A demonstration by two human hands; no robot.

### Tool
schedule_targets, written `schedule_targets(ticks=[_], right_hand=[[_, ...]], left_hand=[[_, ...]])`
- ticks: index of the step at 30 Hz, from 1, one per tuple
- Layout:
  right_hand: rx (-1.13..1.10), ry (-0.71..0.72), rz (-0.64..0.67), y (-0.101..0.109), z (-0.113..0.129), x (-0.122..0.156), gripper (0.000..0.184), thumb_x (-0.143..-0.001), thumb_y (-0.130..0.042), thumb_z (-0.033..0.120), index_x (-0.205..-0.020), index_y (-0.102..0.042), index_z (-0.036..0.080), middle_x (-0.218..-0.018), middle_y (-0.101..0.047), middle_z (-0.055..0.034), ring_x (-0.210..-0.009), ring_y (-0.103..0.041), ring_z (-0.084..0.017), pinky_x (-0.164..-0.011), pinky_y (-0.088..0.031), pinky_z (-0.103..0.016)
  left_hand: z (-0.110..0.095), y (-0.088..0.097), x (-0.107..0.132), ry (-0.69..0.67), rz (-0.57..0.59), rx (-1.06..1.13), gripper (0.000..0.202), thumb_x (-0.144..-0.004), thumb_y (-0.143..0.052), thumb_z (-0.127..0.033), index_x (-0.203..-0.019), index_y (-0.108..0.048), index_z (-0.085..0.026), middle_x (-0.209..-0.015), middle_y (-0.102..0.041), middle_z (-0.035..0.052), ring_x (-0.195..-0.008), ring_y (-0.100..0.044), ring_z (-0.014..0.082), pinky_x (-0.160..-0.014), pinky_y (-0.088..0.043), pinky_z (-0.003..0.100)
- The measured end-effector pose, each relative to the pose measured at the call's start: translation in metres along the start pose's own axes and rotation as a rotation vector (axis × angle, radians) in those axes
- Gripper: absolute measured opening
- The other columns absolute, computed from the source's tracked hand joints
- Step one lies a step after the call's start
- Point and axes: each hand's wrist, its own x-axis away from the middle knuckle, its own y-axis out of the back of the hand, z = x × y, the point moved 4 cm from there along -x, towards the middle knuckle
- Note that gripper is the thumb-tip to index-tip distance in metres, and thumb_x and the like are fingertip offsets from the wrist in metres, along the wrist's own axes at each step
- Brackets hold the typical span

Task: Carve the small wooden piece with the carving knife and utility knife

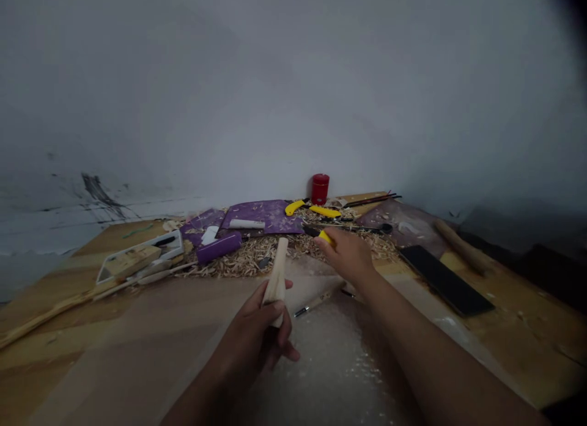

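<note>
My left hand [254, 334] grips a pale carved piece of wood [276, 279], which stands upright out of my fist. My right hand [346, 255] reaches forward over the wood shavings [247, 261], its fingertips curled around a yellow-handled knife [326, 236] with a black end. Most of that handle is hidden by my fingers. A slim metal-and-wood carving tool [318, 302] lies on the pale padded sheet [330, 365] below my right wrist.
A red canister [320, 189] stands against the white wall. Nearby lie two yellow tool handles [294, 207], purple mats [261, 217] and dark brushes [371, 200]. A black sharpening stone [444, 280] and a wooden rod [460, 247] lie on the right, a white tray [140, 258] on the left.
</note>
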Motion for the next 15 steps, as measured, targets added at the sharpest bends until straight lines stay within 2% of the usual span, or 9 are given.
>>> schedule_targets(ticks=[4,7,15], right_hand=[[-0.125,0.179,0.046,-0.003,0.027,0.011,0.037,-0.088,-0.034,0.048,-0.087,-0.055,0.018,-0.079,-0.062,-0.0055,-0.071,-0.055,-0.018,-0.057,-0.029,-0.025],[-0.207,0.338,0.1,-0.002,0.043,0.019,0.037,-0.086,-0.036,0.05,-0.08,-0.053,0.018,-0.075,-0.059,-0.0032,-0.068,-0.052,-0.016,-0.057,-0.029,-0.024],[-0.305,0.532,0.127,-0.002,0.049,0.026,0.051,-0.083,-0.029,0.062,-0.072,-0.052,0.019,-0.064,-0.054,-0.0005,-0.06,-0.049,-0.014,-0.055,-0.027,-0.024]], left_hand=[[-0.002,0.008,-0.004,-0.046,0.019,0.049,0.017,-0.08,-0.048,-0.033,-0.085,-0.047,-0.016,-0.049,-0.051,-0.0057,-0.029,-0.035,0.0035,-0.047,-0.046,0.027],[-0.002,0.01,-0.005,-0.06,0.03,0.076,0.017,-0.08,-0.049,-0.032,-0.081,-0.049,-0.015,-0.051,-0.051,-0.0049,-0.031,-0.036,0.003,-0.048,-0.046,0.027],[-0.002,0.01,-0.003,-0.083,0.127,0.132,0.014,-0.082,-0.046,-0.029,-0.078,-0.048,-0.016,-0.048,-0.045,-0.007,-0.029,-0.029,0.0015,-0.048,-0.048,0.028]])
